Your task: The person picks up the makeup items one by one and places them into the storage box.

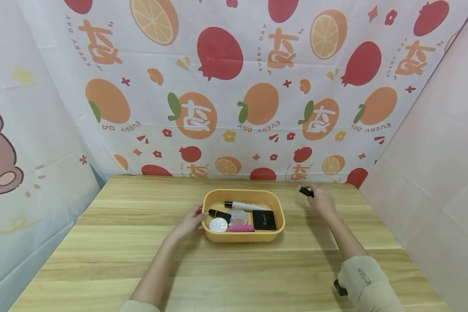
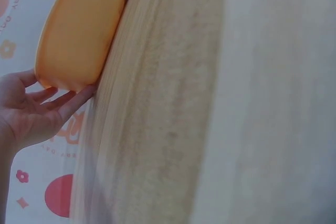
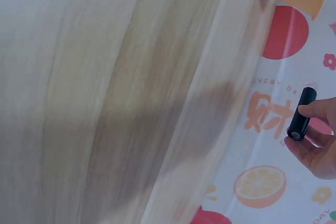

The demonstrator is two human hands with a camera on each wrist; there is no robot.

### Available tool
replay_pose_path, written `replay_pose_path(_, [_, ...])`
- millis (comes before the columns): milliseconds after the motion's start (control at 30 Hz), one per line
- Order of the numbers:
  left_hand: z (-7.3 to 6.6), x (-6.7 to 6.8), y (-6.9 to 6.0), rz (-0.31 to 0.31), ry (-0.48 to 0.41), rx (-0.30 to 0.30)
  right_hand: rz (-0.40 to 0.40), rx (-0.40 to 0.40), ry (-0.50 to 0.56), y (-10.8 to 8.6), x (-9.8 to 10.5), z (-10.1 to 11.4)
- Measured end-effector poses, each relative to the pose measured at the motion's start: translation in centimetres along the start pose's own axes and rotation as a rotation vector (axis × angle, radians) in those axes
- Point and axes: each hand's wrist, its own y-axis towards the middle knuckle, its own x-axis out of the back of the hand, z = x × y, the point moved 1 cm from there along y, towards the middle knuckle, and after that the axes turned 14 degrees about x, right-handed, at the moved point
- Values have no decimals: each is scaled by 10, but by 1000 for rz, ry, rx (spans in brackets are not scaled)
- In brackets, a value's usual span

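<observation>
A yellow plastic basket (image 1: 243,237) rests on the wooden table. My left hand (image 1: 189,223) holds its left end, the thumb at the rim and the other fingers against the outer wall, as the left wrist view shows (image 2: 39,114). Inside lie a white tube with a black cap (image 1: 246,206), a black lipstick-like tube (image 1: 220,215), a black square compact (image 1: 264,220), a round pale case (image 1: 219,225), a clear round case (image 1: 238,218) and a pink tube (image 1: 240,228). Right of the basket, my right hand (image 1: 322,202) pinches a small black tube with a clear end (image 3: 302,114) above the table.
The wooden table (image 1: 101,251) ends at a fruit-printed cloth (image 1: 226,108) behind the basket. Pale cloths hang on the left (image 1: 35,130) and right (image 1: 437,173). A small black object (image 1: 340,287) shows beside my right sleeve.
</observation>
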Motion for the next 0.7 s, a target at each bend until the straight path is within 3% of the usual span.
replay_pose_path(700, [2,-1,0,-19,4,-3,-49,88,5,6,6,33])
